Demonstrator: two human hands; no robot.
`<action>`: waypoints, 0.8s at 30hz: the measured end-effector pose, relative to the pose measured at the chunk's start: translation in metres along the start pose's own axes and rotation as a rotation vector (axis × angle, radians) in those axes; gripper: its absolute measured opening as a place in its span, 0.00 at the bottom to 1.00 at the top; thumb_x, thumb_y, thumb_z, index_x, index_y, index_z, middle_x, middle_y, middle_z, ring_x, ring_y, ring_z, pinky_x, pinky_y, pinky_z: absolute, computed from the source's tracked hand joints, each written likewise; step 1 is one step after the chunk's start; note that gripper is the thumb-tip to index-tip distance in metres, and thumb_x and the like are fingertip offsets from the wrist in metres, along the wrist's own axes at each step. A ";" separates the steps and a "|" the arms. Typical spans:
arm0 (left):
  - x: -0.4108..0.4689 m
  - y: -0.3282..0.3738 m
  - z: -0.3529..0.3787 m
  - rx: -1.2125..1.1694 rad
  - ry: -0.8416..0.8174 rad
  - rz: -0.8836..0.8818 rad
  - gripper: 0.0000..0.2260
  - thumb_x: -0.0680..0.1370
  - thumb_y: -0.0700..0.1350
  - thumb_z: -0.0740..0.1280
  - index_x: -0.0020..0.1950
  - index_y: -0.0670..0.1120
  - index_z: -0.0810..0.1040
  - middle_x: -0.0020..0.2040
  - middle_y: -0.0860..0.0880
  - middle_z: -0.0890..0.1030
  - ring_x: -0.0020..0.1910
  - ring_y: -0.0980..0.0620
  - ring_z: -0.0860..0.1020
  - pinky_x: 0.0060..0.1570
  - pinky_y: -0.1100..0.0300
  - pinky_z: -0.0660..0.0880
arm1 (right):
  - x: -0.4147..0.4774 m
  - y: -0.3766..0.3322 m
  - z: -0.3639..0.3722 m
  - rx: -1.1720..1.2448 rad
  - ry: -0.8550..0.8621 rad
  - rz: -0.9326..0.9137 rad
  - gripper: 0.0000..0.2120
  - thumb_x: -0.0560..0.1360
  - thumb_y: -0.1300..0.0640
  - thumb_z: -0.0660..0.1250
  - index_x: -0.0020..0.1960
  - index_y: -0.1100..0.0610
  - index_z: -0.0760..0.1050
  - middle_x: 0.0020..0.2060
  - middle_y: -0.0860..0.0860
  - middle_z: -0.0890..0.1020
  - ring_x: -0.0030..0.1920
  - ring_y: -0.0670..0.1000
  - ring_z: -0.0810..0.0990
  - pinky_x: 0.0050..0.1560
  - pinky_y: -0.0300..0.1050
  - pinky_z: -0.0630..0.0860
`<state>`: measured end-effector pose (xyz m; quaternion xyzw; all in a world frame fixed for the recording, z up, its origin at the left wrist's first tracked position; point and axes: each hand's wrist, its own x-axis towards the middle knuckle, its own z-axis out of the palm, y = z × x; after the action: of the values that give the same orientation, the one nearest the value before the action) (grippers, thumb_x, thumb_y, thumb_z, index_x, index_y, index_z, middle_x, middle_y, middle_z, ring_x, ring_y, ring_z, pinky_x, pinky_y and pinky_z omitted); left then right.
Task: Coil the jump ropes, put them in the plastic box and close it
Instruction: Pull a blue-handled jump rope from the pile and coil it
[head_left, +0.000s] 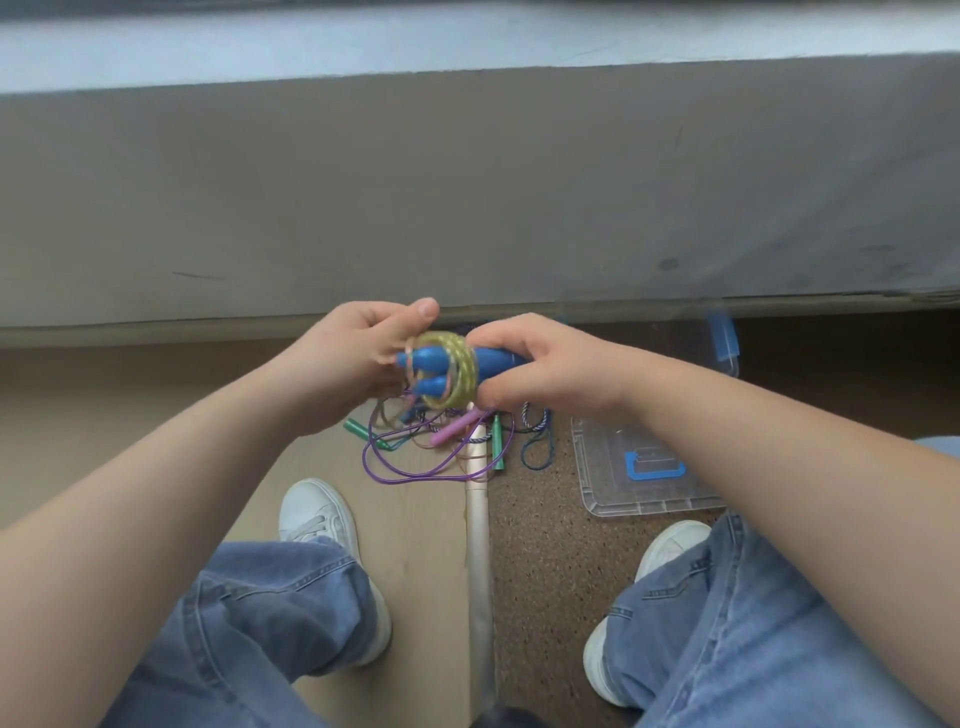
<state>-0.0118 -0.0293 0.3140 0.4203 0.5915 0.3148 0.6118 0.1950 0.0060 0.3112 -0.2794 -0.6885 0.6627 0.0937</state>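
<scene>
No readable text, label, brand, number or sign shows on anything in view.
</scene>
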 end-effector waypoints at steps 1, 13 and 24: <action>0.001 -0.003 0.002 -0.011 0.017 -0.030 0.16 0.81 0.55 0.63 0.37 0.47 0.73 0.31 0.45 0.65 0.30 0.51 0.64 0.29 0.63 0.66 | 0.001 0.001 0.000 0.127 0.017 -0.014 0.07 0.72 0.68 0.66 0.44 0.57 0.75 0.31 0.44 0.76 0.33 0.46 0.70 0.34 0.39 0.66; -0.008 -0.018 0.026 0.657 -0.105 0.047 0.13 0.82 0.53 0.58 0.46 0.52 0.79 0.28 0.54 0.74 0.26 0.56 0.69 0.30 0.60 0.68 | 0.008 0.022 -0.015 -0.595 0.511 0.176 0.09 0.81 0.50 0.62 0.54 0.56 0.72 0.39 0.51 0.80 0.39 0.54 0.79 0.39 0.47 0.69; 0.003 0.000 -0.015 1.019 0.020 0.611 0.19 0.71 0.65 0.68 0.32 0.51 0.77 0.24 0.57 0.74 0.28 0.56 0.73 0.28 0.69 0.65 | 0.001 0.025 0.030 -0.842 -0.007 -0.013 0.07 0.74 0.55 0.62 0.52 0.48 0.73 0.42 0.51 0.81 0.41 0.52 0.79 0.43 0.47 0.75</action>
<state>-0.0259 -0.0244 0.3130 0.8093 0.5259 0.1572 0.2091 0.1854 -0.0200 0.2838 -0.2866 -0.9012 0.3239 -0.0267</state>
